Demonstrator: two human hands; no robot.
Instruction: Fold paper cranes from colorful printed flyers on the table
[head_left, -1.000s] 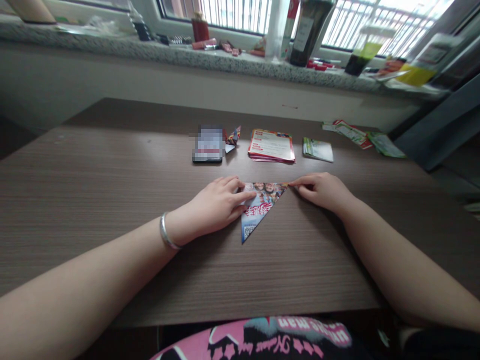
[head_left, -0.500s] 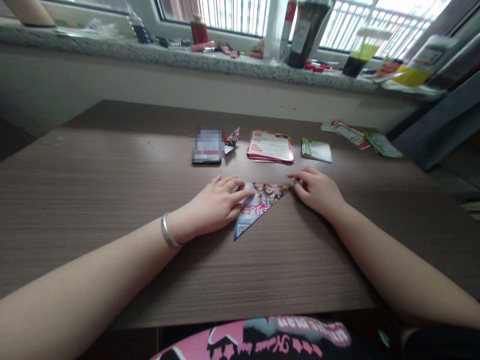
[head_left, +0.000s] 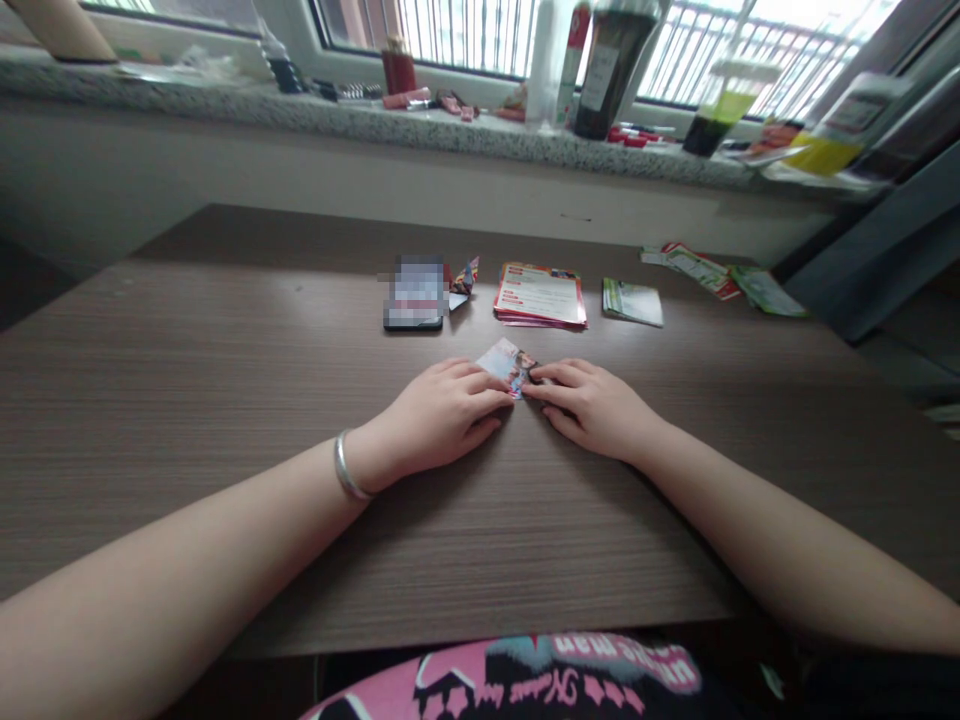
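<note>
A folded piece of printed paper [head_left: 498, 360] lies on the table between my hands, one corner pointing away from me. My left hand [head_left: 454, 408], with a silver bangle at its wrist, rests on the paper's left part, fingers stretched out and thumb apart below. From the right, my right hand [head_left: 592, 405] lays its outstretched fingertips on the paper's right part, its thumb lower on the table. The fingertips of both hands nearly meet. Much of the paper is hidden under the fingers, so its full shape does not show.
Beyond my hands are a phone [head_left: 416, 292] with a blurred screen, a small folded paper piece [head_left: 465, 282], a stack of printed sheets [head_left: 541, 295] and a small green-and-white stack [head_left: 632, 302]. Paper strips [head_left: 701, 270] lie far right. Bottles and cups line the windowsill [head_left: 465, 135].
The paper was a larger triangle with a point toward me; now a corner points away and less shows. My right hand has moved left onto it, its curled fingers now straightened.
</note>
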